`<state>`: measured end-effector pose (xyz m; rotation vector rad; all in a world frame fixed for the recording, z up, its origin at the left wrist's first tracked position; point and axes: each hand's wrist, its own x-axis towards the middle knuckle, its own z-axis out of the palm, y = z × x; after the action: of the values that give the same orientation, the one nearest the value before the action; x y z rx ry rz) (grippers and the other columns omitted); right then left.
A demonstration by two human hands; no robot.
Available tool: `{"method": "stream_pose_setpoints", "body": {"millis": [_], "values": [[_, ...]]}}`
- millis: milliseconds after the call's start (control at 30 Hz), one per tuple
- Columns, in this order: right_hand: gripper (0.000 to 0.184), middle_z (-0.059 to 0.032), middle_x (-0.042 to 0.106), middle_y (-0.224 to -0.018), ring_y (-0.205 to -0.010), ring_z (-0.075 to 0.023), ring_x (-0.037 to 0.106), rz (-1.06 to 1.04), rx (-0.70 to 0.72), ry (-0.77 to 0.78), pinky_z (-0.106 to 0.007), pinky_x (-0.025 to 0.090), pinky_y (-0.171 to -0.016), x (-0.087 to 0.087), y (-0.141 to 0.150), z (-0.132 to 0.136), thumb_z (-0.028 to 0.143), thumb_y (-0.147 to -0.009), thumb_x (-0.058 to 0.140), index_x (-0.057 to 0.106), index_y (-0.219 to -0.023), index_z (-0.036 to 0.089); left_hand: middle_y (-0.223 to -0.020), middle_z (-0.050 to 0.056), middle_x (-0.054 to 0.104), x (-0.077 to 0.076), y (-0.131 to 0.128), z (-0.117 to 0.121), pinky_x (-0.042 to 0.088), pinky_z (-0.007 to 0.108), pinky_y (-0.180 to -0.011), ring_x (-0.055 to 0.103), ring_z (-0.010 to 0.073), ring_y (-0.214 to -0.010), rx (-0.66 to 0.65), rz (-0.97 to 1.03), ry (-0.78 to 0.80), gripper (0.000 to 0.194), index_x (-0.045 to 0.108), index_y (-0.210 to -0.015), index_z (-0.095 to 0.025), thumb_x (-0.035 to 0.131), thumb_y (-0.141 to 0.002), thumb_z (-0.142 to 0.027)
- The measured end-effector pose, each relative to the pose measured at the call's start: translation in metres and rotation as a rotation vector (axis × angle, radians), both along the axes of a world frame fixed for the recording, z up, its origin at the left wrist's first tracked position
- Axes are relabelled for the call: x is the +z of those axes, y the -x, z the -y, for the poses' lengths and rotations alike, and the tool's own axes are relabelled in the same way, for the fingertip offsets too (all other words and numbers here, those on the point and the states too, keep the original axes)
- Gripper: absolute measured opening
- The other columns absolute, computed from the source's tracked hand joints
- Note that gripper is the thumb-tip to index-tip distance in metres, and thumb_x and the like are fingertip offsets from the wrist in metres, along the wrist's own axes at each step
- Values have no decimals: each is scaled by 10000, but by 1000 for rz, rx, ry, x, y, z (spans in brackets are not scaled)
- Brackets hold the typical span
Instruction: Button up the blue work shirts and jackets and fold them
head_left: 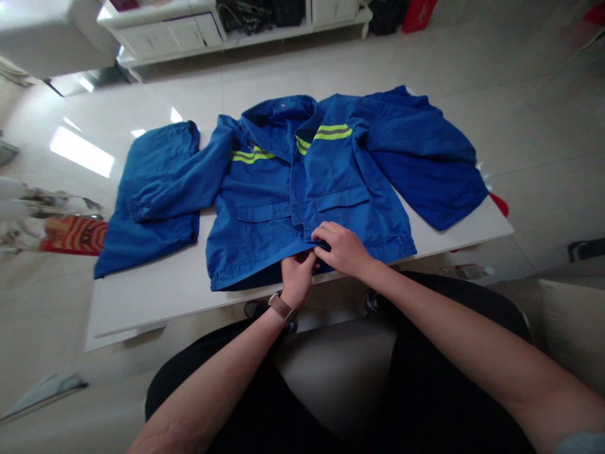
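A blue work jacket (265, 183) with yellow-green reflective stripes lies spread front side up on a white table (142, 315), its collar away from me. At the bottom of its front opening, both hands meet on the hem. My left hand (299, 277), with a brown-strapped watch (282, 307) on its wrist, pinches the hem from below. My right hand (343, 248) has its fingers closed on the front edge just above. The fingertips are partly hidden by cloth. Folded blue garments lie at both sides, one (161, 151) under the left sleeve, the other (435, 183) at the right.
A red patterned paper bag (75, 234) stands left of the table. Beyond the tiled floor is a white cabinet (165, 38), with a red object (418, 16) near its right end. A plastic bottle (472, 271) lies below the table's right side. My knees are close to the table's front edge.
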<state>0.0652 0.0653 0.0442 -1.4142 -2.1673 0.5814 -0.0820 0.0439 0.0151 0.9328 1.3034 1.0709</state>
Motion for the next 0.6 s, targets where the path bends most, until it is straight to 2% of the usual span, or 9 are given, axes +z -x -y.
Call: {"method": "stream_pose_setpoints", "body": {"millis": [133, 367, 500, 600], "values": [[86, -66, 675, -946, -948, -211, 582, -14, -49, 51, -300, 399, -828, -4, 3, 1, 178, -905, 563, 645, -928, 191, -677, 18, 680, 0, 0, 1, 449, 230, -530, 560, 118, -543, -17, -12, -14, 222, 710, -768, -144, 776, -764, -356], [123, -29, 712, -861, -812, -173, 614, -184, -206, 166, -274, 372, -731, -2, 4, -1, 172, -854, 572, 691, -873, 197, -730, 29, 690, -9, 3, -3, 410, 229, -493, 594, 125, -533, -42, 21, 19, 267, 713, -850, -141, 778, -762, -385], [87, -6, 668, -726, -701, -142, 576, -395, -238, 302, -250, 376, -667, -9, 0, -9, 177, -795, 598, 684, -803, 170, -631, 14, 649, -9, 5, -6, 394, 237, -488, 575, 127, -509, -52, 24, 34, 293, 700, -825, -146, 781, -755, -419], [84, 1, 655, -701, -663, -129, 567, -564, -232, 427, -233, 396, -640, -20, -2, -16, 202, -772, 611, 666, -813, 155, -553, 11, 613, -8, 6, -8, 389, 242, -490, 550, 127, -489, -86, 22, 43, 304, 674, -751, -154, 762, -769, -444]]}}
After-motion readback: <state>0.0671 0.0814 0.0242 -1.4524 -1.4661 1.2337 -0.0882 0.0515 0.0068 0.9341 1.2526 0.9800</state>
